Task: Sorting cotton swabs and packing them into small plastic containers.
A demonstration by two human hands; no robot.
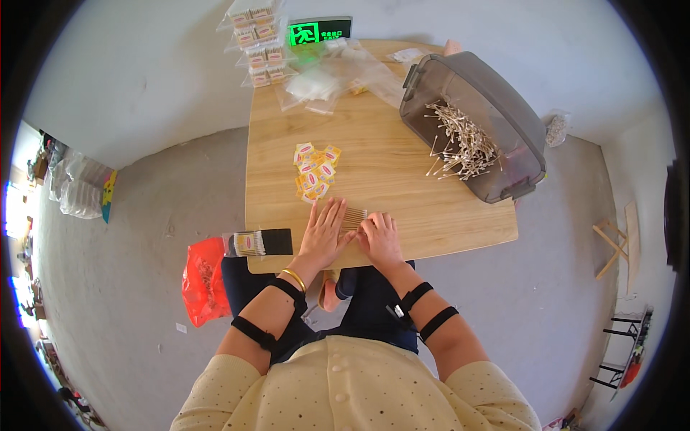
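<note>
A small row of cotton swabs (355, 218) lies side by side near the table's front edge, between my two hands. My left hand (323, 235) rests flat, fingers stretched out, against the left end of the row and partly over it. With bent fingers drawn together, my right hand (381, 237) grips the row's right end; its fingertips hide the swab tips there. Just beyond my left hand is a loose pile of yellow and white printed cards (315, 171). At the table's left edge sits a clear pack of swabs (249, 243) beside a black strip (277, 241).
A grey plastic bin (528, 108) lies tipped on its side at the right, loose cotton swabs (466, 140) spilling inside. Clear plastic bags (314, 85) cover the far side, near stacked filled packs (262, 54) and a green exit sign (320, 31). A red bag (205, 282) hangs at the left.
</note>
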